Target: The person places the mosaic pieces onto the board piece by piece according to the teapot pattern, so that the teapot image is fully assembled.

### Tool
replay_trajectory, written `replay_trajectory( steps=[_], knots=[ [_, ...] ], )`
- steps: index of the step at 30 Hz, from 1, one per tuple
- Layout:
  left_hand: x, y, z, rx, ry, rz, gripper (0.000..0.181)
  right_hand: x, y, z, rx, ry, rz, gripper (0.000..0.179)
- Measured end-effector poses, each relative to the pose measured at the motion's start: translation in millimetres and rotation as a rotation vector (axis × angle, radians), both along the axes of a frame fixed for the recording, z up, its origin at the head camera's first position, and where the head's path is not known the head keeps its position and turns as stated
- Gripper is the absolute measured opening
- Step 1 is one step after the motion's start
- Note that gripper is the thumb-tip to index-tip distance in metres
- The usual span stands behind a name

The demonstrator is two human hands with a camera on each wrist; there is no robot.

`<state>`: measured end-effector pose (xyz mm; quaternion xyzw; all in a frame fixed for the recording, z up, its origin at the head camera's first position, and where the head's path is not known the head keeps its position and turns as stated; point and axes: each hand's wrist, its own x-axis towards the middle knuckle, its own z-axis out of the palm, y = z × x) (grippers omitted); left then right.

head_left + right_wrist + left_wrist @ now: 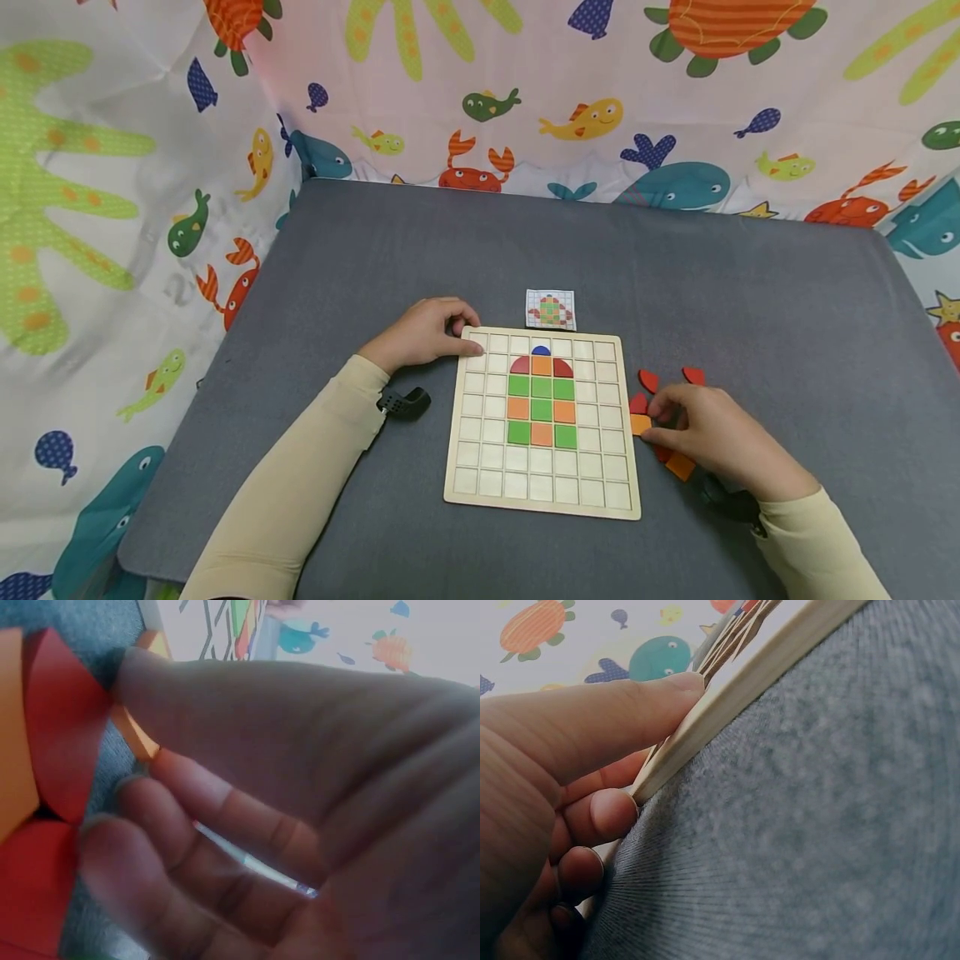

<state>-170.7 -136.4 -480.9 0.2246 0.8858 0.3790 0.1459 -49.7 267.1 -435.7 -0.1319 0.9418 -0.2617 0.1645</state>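
A square wooden grid board (480, 481) lies on the table, its middle cells filled with green, orange and red tiles and a blue half-round (541, 351) at the top. My left hand (422, 335) holds the board's far left corner, thumb over the rim and fingers curled at the edge. Just off the board's right side, my right hand (716, 433) pinches an orange square tile (641, 425) between thumb and fingers. Around and under that hand lie loose red pieces (648, 381) and another orange square (680, 467), partly hidden by it.
A small picture card (551, 310) with a coloured grid pattern sits just beyond the board's far edge. Grey cloth covers the table (420, 242). A curtain printed with sea animals (420, 108) hangs behind and to the left.
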Motion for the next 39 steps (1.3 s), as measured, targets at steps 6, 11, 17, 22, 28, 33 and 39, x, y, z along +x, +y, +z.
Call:
replay_trajectory(
  steps=[6, 11, 17, 22, 28, 33, 39],
  knots=[
    [1.1, 0.7, 1.8, 0.008, 0.003, -0.001, 0.030, -0.3, -3, -1.0, 0.002, 0.037, 0.026, 0.021],
    [1.7, 1.2, 1.8, 0.006, -0.006, 0.001, 0.029, 0.9, -3, 1.2, -0.010, 0.009, 0.034, 0.024],
    [1.9, 0.5, 2.5, 0.007, 0.003, -0.003, 0.030, 5.0, -4, 8.7, -0.019, 0.027, 0.059, 0.021],
    [2.4, -0.3, 2.7, 0.003, 0.000, -0.005, 0.030, 10.8, -10, 16.8, -0.015, 0.000, 0.086, 0.019],
    [0.9, 0.4, 1.9, -0.004, 0.005, -0.003, 0.029, 13.7, -21, 22.4, -0.090, -0.025, 0.118, 0.021],
    [0.1, 0.9, 2.5, -0.016, 0.013, -0.010, 0.029, 11.2, -36, 18.4, -0.144, 0.019, 0.191, 0.018],
    [1.0, 0.6, 3.5, -0.023, 0.010, -0.008, 0.029, 7.1, -55, 13.6, -0.170, -0.008, 0.261, 0.015]
  ],
)
